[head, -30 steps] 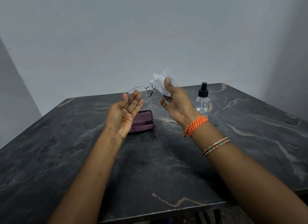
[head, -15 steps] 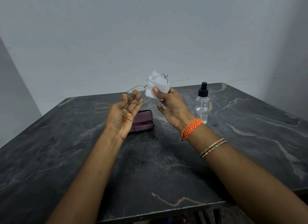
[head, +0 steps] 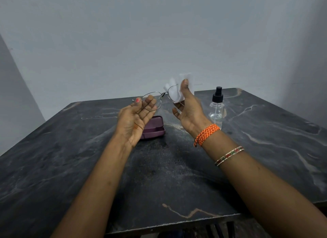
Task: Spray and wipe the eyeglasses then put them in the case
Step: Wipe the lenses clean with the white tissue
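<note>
Eyeglasses [head: 160, 98] raised: left hand [head: 135, 120] pinches rim, right hand [head: 188, 107] grips tissue [head: 174, 94].

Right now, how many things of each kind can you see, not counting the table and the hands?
Eyeglasses: 1
White wipe: 1
Spray bottle: 1
Purple case: 1
Wrist bands: 2, one orange and one beaded
Total: 6

- Closed maroon hard-shell glasses case [head: 154, 127] lies on the dark marbled stone tabletop [head: 74, 159], toward its far middle.
- Clear plastic spray bottle with black pump top [head: 217, 107] stands right of the case, well apart.
- Thin metal-framed eyeglasses [head: 155, 100] are above the case, white wiping cloth [head: 175, 94] at their right lens.
</note>
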